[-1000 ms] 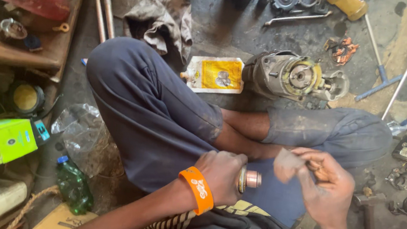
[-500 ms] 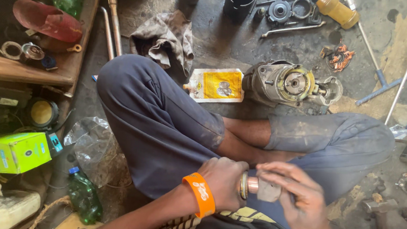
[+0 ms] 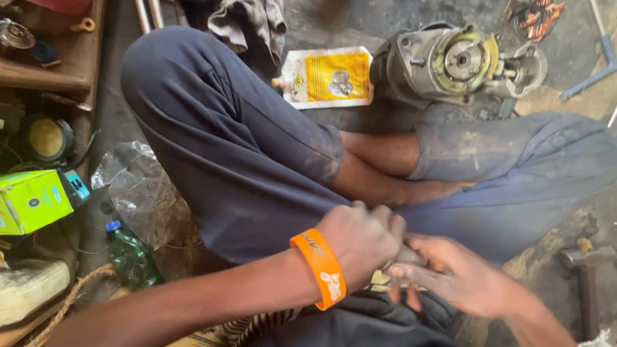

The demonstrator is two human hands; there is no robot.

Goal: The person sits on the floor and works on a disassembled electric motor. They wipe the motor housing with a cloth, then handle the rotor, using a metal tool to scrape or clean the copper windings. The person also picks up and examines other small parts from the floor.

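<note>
The person sat cross-legged on a grimy workshop floor (image 3: 353, 6); the left hand (image 3: 358, 241), with an orange wristband (image 3: 319, 267) on its wrist, was clenched into a fist over a small part held above the lap; the part itself was almost wholly hidden, so its kind could not be told; only a sliver of something pale showed under the knuckles. The right hand (image 3: 456, 276) met it from the side, fingers (image 3: 411, 275) pressed against the fist's underside, pinching or bracing the same hidden piece.

The risks, as a judgement: the piece was gripped over the dark trousers (image 3: 250, 161) and a gap between the legs; if the fingers were oily, as the soiled skin suggested, it could slip and drop into the folds of cloth or roll off among the clutter; with both hands bearing on one small thing, a sudden give could drive fingertips into an edge.

An electric motor housing (image 3: 452, 63) lay well apart beyond the shins, open face up, beside a yellow sachet (image 3: 328, 75); grit could settle into it. A hammer (image 3: 586, 268) lay near the right knee; a green plastic bottle (image 3: 130, 255) and a crumpled clear bag (image 3: 136, 184) lay by the left thigh, and could be knocked by an elbow.
</note>
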